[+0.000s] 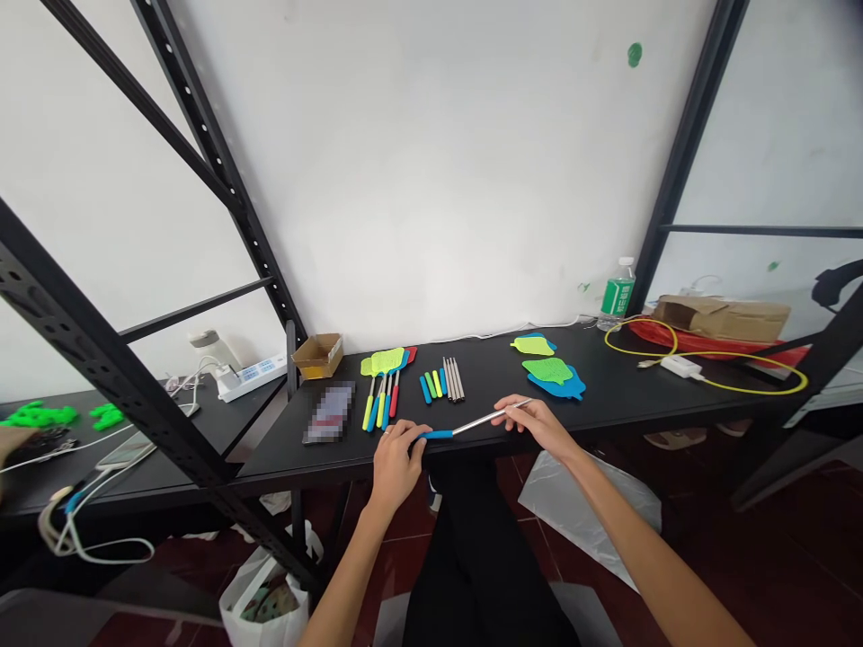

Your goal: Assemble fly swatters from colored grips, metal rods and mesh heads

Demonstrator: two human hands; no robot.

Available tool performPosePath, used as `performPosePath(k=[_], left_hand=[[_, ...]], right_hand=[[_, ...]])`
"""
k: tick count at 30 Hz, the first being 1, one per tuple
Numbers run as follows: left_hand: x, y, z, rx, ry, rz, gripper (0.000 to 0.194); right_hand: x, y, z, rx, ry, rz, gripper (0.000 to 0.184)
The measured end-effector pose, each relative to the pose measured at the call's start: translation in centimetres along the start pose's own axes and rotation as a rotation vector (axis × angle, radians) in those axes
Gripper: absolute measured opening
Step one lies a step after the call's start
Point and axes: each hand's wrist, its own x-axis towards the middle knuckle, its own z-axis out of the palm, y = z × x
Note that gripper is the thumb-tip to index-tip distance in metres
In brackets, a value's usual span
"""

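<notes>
Between my hands, over the front of the black table, lies a metal rod [482, 420] with a blue handle [438, 435] on its left end. My left hand [399, 454] is closed around the handle's left end. The fingers of my right hand [532, 422] pinch the rod near its right end. Behind my left hand lie several assembled fly swatters [382, 377] in yellow-green, blue and red. To their right are loose handles [431, 385] and a row of metal rods [454, 379]. Leaf-shaped swatter heads [547, 369] in green and blue lie further right.
A small open cardboard box [317, 357] and a blurred flat item [329, 412] are at the left. A water bottle [617, 295], yellow cable [755, 389] and larger carton [725, 319] stand right. Black rack posts [222, 162] flank the table. Another person's hand [14, 442] shows far left.
</notes>
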Motion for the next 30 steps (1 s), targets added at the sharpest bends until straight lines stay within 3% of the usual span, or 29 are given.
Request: performPosePath(k=[12,19,30], left_hand=[[0.0,0.2,0.0,0.025,0.029,0.004,0.029],[-0.1,0.4,0.0,0.014,0.033,-0.009,0.029],[-0.1,0.4,0.0,-0.013,0.039,-0.025,0.029]], right_hand=[[0.2,0.5,0.2,0.059,0.176,-0.021,0.035],[0.5,1.3,0.2,0.072,0.244,-0.019,0.048],[0.7,1.7,0.2,0.066,0.284,-0.028,0.037]])
